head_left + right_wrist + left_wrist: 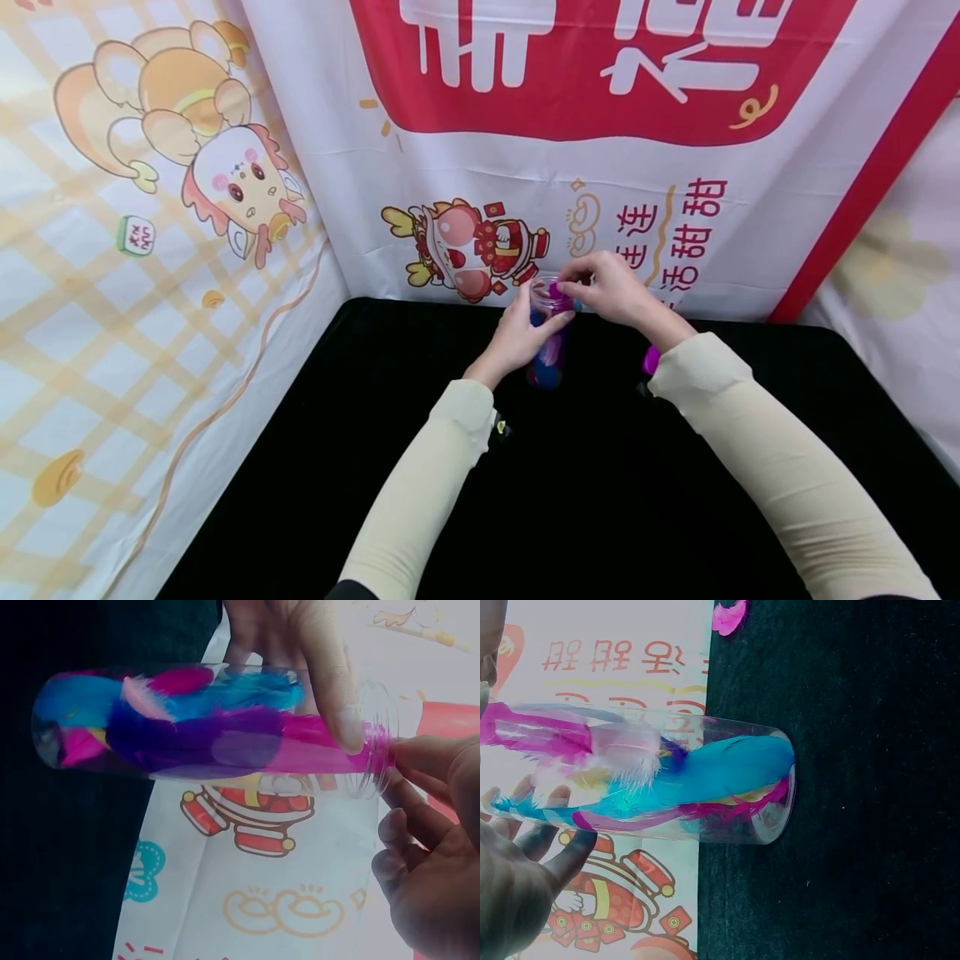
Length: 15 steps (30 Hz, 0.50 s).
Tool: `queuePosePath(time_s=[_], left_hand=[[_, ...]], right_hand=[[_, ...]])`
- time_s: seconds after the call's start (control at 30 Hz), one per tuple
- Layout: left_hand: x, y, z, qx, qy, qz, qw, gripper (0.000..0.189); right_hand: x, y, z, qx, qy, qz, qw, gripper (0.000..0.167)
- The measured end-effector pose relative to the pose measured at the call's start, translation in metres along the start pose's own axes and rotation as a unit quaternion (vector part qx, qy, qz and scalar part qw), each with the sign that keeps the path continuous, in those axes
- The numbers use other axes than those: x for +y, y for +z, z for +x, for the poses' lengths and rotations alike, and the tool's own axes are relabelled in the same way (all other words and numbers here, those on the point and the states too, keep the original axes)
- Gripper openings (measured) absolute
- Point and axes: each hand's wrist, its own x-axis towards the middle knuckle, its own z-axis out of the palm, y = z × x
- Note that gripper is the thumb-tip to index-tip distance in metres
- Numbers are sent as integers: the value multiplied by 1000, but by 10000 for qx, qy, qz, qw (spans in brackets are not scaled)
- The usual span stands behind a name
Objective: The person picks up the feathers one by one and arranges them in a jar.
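Note:
A clear, screw-necked jar (pixel 759 834) holds several feathers. A blue feather (pixel 742 766) lies toward its base, and a purple feather (pixel 180 742) shows along the wall. My left hand (pixel 516 335) grips the jar near its mouth, with the thumb along one side and fingers round the other. At the opening, my right hand (pixel 609 292) pinches the end of a magenta feather (pixel 307 750) between thumb and fingertips. Most of that feather lies inside the neck. The jar stands upright in the head view, its base over the black tablecloth.
A loose magenta feather (pixel 651 360) lies on the black tablecloth (pixel 585 500), beside the right sleeve cuff. Behind the jar hangs a white printed cloth (pixel 337 150) with red lettering panels and cartoon figures. Another patterned cloth (pixel 75 333) borders the table on the left.

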Motion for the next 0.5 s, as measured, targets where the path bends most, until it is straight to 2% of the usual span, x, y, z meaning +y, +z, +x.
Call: queuePosePath(time_s=[0.23, 0.5], left_hand=[[0, 1, -1, 34, 20, -81, 10000, 88], [-1, 0, 1, -16, 94, -81, 9999, 88]], right_hand=[[-3, -1, 1, 163, 270, 425, 9986, 14], [-5, 2, 3, -9, 51, -6, 10000, 16]])
